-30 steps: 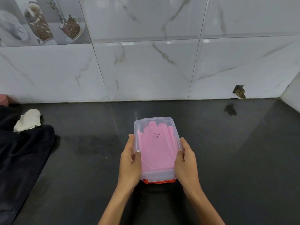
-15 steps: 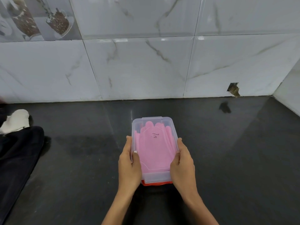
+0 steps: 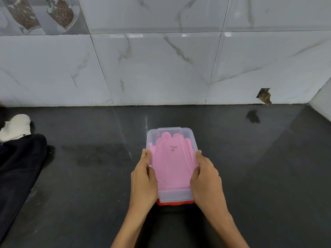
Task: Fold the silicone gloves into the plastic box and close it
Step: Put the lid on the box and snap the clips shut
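Observation:
A clear plastic box [image 3: 176,196] with its lid on lies on the dark counter [image 3: 86,185] in front of me. Pink silicone gloves [image 3: 172,167] show through the lid, laid flat with fingers pointing to the wall. A black scribble marks the lid. A red edge peeks out under the box's near end. My left hand [image 3: 143,183] grips the box's left side, thumb on the lid. My right hand [image 3: 206,181] grips the right side the same way.
A white marble-tiled wall [image 3: 161,68] rises behind the counter, with a small broken hole [image 3: 264,95] at the right. A dark cloth [image 3: 18,167] and a white cloth [image 3: 16,127] lie at the left edge. A side wall closes the far right corner.
The view has shifted slightly to the right. Both hands keep the same hold on the box's sides, and the box stays on the counter.

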Tool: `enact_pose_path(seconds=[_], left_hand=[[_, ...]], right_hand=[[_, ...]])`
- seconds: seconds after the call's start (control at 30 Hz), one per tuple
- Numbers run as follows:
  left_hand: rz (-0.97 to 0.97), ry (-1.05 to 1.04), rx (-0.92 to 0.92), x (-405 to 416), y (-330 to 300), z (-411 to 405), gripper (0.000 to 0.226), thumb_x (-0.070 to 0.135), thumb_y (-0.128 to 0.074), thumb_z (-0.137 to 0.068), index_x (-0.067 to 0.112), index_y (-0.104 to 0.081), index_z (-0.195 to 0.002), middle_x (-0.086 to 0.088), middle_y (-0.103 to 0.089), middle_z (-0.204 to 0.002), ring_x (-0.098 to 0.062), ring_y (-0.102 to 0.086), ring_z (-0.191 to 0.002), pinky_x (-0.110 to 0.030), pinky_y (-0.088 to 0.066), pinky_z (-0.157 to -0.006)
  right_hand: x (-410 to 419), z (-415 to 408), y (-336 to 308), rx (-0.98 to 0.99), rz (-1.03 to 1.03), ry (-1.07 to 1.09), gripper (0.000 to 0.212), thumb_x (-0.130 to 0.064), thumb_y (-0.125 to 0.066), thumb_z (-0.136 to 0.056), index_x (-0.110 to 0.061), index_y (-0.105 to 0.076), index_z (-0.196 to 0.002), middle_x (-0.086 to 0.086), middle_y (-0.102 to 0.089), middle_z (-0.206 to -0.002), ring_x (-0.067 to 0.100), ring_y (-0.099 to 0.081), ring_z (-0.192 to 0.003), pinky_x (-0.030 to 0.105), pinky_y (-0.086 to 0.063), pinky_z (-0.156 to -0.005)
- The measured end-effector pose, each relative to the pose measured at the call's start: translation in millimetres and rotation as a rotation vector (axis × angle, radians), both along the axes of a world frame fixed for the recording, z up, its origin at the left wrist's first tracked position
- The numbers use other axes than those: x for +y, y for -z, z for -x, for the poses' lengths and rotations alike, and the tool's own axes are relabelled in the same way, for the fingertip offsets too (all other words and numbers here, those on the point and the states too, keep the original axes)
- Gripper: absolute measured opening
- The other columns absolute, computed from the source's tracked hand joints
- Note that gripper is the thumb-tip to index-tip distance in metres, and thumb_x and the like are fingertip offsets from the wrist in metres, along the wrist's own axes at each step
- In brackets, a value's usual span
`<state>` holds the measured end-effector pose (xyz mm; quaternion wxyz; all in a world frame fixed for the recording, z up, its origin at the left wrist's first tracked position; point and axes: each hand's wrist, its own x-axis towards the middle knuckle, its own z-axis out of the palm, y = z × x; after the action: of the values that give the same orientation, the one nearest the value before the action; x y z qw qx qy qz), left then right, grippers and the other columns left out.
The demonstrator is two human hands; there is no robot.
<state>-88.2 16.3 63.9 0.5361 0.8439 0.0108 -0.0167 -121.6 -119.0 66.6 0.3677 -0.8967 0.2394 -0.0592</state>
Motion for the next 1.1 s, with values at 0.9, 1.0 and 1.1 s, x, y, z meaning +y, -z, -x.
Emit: enact_pose_path(seconds=[0.9, 1.0, 1.1], left_hand=[[-0.13, -0.238, -0.36, -18, -6, 30, 0.067, 0.029, -0.036, -0.099, 0.02, 0.013, -0.145, 0.01, 0.021, -0.152, -0.007, 0.019, -0.14, -0.026, 0.007, -0.116], [-0.342, -0.181, -0.309, -48, 0, 49, 0.077, 0.035, -0.032, -0.097, 0.004, 0.023, -0.141, -0.014, 0.028, -0.153, -0.02, 0.031, -0.138, -0.028, 0.019, -0.113], [-0.553, -0.115, -0.222, -70, 4, 62, 0.079, 0.044, -0.026, -0.097, -0.007, 0.011, -0.145, -0.027, 0.013, -0.155, -0.036, 0.021, -0.143, -0.038, 0.023, -0.113]], right_hand=[[-21, -21, -20, -0.296, 0.032, -0.15, 0.045, -0.019, -0.031, -0.101, -0.019, -0.03, -0.146, 0.003, -0.03, -0.154, 0.02, -0.018, -0.145, 0.04, -0.024, -0.115], [-25, -53, -23, -0.265, 0.142, -0.342, 0.044, -0.014, -0.028, -0.101, -0.019, -0.033, -0.144, 0.001, -0.03, -0.155, 0.021, -0.014, -0.146, 0.039, -0.019, -0.117], [-30, -85, -25, -0.122, 0.298, -0.512, 0.044, -0.011, -0.028, -0.102, -0.019, -0.033, -0.145, 0.0, -0.028, -0.156, 0.023, -0.015, -0.146, 0.04, -0.019, -0.119]])
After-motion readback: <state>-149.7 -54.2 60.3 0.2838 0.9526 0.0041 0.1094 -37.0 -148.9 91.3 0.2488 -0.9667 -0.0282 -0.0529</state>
